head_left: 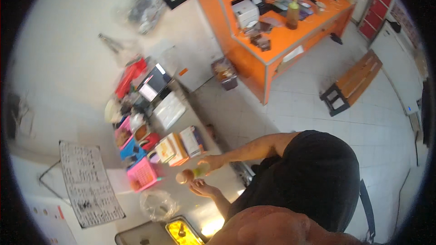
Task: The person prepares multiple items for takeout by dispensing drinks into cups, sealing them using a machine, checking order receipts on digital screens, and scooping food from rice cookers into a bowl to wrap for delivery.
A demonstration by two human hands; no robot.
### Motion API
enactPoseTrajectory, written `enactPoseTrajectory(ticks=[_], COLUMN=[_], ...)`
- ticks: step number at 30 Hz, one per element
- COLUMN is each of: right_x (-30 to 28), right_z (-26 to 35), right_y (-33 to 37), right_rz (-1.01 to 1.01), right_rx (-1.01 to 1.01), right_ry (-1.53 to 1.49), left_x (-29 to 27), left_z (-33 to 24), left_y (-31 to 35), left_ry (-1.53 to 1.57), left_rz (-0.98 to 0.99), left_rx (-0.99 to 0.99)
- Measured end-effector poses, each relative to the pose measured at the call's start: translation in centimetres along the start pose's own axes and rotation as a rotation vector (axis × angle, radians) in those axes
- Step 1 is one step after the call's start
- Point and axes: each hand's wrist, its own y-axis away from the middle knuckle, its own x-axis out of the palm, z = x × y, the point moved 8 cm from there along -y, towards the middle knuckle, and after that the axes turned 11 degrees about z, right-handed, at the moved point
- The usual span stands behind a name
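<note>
Boxes [173, 149] of printed card and a pink basket [144, 173] with holed plastic sides crowd the grey tabletop [228, 180] beside the bottle [186, 176], near a crumpled clear bag [159, 205]. Both forearms reach across bent, the right hand [210, 164] closing its grip round the bottle's greenish end. The left hand [202, 188] lies just below, fingers loosely spread; whether they touch is unclear. The bottle tilts, its brownish end rounded.

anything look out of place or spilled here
Possibly one thing: a small dark object lies on the floor by the orange desk, looking dropped, though too unclear to identify. I see no obvious spill.
</note>
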Motion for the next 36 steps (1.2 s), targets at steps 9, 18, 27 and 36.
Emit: enactPoseTrajectory(ticks=[9,18,27,36], right_x=[-23.8,-45.9,-72.3,-81.0], right_z=[-19.5,-30.4,-41.3,-50.3], right_y=[51.0,83.1,82.9,81.7], right_rz=[-0.777,-1.362,-1.181,-0.967], right_rx=[0.29,0.633,1.061,0.976], right_ry=[-0.246,-0.157,0.466,0.661], left_x=[35.5,65.9,78.6,86.5], left_z=[15.2,26.3,42.7,50.7], left_y=[4.9,17.0,15.2,15.9], left_ry=[0.133,0.19,-0.195,-0.339], left_rz=[0.471,0.899,0.777,0.624], left_rx=[-0.378,-0.555,-0.625,-0.685])
